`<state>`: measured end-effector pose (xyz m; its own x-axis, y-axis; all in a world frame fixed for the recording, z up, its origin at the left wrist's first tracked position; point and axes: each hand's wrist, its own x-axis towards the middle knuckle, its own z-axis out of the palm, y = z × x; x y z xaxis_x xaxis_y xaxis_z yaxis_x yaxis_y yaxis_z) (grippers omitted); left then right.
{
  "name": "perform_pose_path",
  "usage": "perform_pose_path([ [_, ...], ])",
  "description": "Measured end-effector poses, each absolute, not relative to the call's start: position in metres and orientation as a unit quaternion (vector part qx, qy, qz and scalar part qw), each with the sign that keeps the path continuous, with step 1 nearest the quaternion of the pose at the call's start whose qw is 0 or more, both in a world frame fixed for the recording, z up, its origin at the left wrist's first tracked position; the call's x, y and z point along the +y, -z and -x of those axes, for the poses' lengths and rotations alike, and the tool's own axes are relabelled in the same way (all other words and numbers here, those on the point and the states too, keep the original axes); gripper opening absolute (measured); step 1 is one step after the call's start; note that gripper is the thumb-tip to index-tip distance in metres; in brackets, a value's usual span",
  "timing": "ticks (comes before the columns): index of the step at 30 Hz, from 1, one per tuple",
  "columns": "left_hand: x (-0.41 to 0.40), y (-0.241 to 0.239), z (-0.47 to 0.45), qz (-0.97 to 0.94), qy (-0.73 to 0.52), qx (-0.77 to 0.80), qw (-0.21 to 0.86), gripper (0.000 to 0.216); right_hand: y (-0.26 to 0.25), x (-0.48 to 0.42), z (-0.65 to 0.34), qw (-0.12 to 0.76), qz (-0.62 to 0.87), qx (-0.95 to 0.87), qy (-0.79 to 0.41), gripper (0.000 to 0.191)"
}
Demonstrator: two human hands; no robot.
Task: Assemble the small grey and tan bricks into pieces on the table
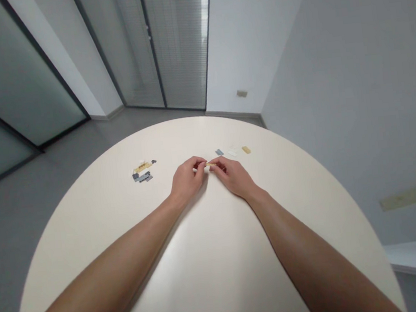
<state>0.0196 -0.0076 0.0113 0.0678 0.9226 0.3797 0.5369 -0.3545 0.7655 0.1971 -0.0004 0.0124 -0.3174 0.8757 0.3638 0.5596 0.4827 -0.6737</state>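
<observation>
My left hand [187, 180] and right hand [235, 176] pinched a small yellow piece [210, 164] that I saw over the tabletop [212, 255].

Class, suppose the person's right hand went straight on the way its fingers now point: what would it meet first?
Most likely the left hand, which faces the right hand across the small tan piece between them; exact depth is unclear.

On the table [219, 255], a pile of pieces [143, 176] lies left of my left hand [188, 179]; loose pieces [232, 151] lie beyond my right hand [234, 174].
</observation>
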Motion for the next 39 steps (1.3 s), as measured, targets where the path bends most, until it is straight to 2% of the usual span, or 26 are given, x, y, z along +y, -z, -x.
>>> perform_pose_path([
  [14,-0.0082,-0.0116,-0.0183,-0.691,-0.444,0.524,0.225,0.019,-0.0157,-0.0009,-0.1957,0.378,0.448,-0.781,-0.215,0.021],
  [27,-0.0077,-0.0116,-0.0189,-0.686,-0.449,0.525,0.226,0.021,-0.0119,0.0023,-0.1978,0.428,0.452,-0.768,-0.149,0.01],
  [39,-0.008,-0.0107,-0.0172,-0.676,-0.449,0.544,0.213,0.02,-0.0108,0.0035,-0.1981,0.435,0.445,-0.77,-0.142,0.012],
])
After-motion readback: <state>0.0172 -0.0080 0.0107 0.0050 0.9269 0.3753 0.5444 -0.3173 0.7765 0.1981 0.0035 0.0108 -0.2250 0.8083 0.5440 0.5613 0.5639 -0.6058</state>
